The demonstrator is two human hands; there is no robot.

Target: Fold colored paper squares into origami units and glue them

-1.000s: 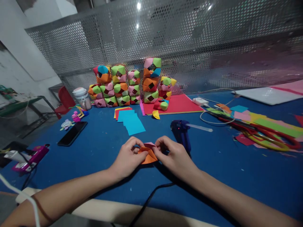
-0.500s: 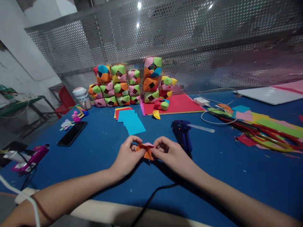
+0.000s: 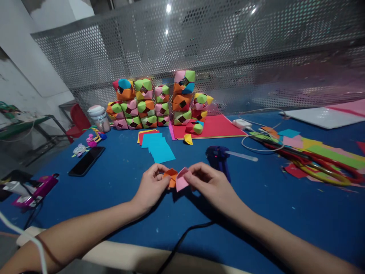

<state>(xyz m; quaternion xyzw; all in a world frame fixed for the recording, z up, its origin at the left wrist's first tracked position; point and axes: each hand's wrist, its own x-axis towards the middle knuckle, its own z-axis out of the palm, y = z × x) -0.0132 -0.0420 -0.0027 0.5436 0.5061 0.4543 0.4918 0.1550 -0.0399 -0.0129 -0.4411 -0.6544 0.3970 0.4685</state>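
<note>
My left hand (image 3: 152,186) pinches a folded orange paper piece (image 3: 172,179) between thumb and fingers. A folded pink paper piece (image 3: 181,180) is pinched in my right hand (image 3: 212,185), its left edge right beside the orange one; whether the two are joined I cannot tell. Both hands are over the middle of the blue table (image 3: 119,190). Just behind my right hand stands a dark blue glue gun (image 3: 218,158) with a clear glue stick (image 3: 242,156) in it. Beyond the hands lie several blue paper sheets (image 3: 161,150) and a small folded yellow paper piece (image 3: 188,139).
Stacked folded-paper balls (image 3: 148,108) line the back near a perforated metal screen (image 3: 228,57). Red paper (image 3: 219,126) lies beside them. At right are scissors (image 3: 327,171), paper scraps (image 3: 333,154) and a white cable (image 3: 262,148). A phone (image 3: 87,161) and purple power strip (image 3: 37,194) are at left.
The pink piece has turned to face me more and now shows as a larger flap on the right. The orange piece sits more to the left, in my left hand.
</note>
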